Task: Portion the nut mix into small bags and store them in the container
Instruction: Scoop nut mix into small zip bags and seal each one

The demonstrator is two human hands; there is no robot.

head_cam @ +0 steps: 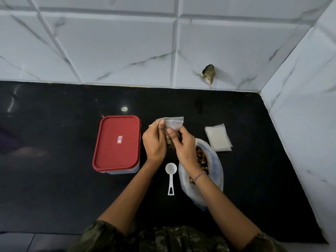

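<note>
Clear small bag (174,122), part-filled, is pinched in the grip of left hand (154,142) and right hand (184,149); best kept upright while pressing its seal fully along the top

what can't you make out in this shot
Head view:
- Inside of container: red lid covers it.
- How full the small bag is: left hand and right hand wrap it.
- Lid label: print too small.
- Nut mix bag: right hand hides part.

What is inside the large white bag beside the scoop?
Through the open mouth of the large white plastic bag, mixed brown and dark nuts show; the right hand and wrist cover the rest.
</note>
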